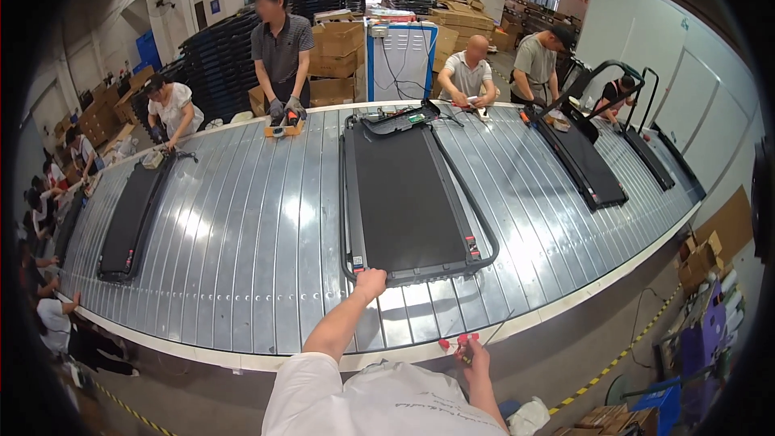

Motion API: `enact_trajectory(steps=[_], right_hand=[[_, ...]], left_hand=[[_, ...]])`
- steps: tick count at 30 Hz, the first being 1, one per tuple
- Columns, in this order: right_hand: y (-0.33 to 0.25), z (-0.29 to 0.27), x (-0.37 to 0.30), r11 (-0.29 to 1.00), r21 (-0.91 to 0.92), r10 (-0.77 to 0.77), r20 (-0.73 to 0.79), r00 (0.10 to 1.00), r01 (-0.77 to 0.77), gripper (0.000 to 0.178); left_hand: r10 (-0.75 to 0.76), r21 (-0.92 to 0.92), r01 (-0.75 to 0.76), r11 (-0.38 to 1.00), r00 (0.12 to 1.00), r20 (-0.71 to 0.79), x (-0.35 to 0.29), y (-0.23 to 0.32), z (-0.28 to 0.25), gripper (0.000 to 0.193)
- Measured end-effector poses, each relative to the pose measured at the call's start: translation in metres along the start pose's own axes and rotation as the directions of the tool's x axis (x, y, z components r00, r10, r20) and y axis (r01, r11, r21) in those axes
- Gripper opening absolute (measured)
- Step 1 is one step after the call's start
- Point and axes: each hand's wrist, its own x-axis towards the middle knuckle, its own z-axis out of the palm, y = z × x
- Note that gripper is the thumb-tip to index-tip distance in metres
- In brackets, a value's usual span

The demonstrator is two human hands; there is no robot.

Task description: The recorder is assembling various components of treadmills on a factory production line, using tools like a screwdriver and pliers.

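This is a factory assembly hall: a long, slatted metal counter (pixel 250 218) runs across it, bearing several flat black treadmills (pixel 404 202), with co-workers (pixel 282 42) standing along its edges. Stacked black parts (pixel 216 73) and cardboard boxes (pixel 335 48) fill the far side, and yellow-and-black tape (pixel 597 376) marks the floor (pixel 577 331).

The flat, rectangular black treadmill (pixel 400 202) bears red labels; the slatted metal desk (pixel 250 218) gleams silver; floor tape (pixel 601 373) is yellow-and-black striped.

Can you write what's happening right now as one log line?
left hand: at black treadmill's near edge | right hand: holding red tool | treadmill: lying on slatted metal surface
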Motion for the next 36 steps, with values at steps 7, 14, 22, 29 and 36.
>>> enact_trajectory(steps=[7,14,22,29,36], right_hand=[[0.007,-0.020,0.005,0.996,0.086,-0.036,0.095,0.995,0.028,0.016],[0.004,-0.017,0.004,0.987,0.148,0.030,0.157,0.987,-0.054,0.011],[-0.094,0.077,-0.007,0.983,0.168,-0.123,0.264,0.957,0.080,0.014],[-0.188,0.248,0.018,0.970,0.215,-0.212,0.534,0.818,0.111,0.010],[-0.229,0.337,0.020,0.940,0.316,-0.311,0.643,0.700,0.128,0.010]], left_hand=[[0.035,0.032,-0.034,0.999,0.999,-0.029,-0.060,0.022,-0.021,0.018],[0.073,0.052,-0.080,0.995,0.990,0.118,-0.140,0.057,-0.079,0.028],[0.446,0.476,-0.122,0.871,0.604,-0.661,-0.106,0.068,-0.299,0.049],[0.408,0.458,0.140,0.878,0.280,-0.869,-0.040,0.058,-0.376,0.025],[0.388,0.426,0.097,0.900,0.270,-0.881,-0.044,0.063,-0.371,0.019]])
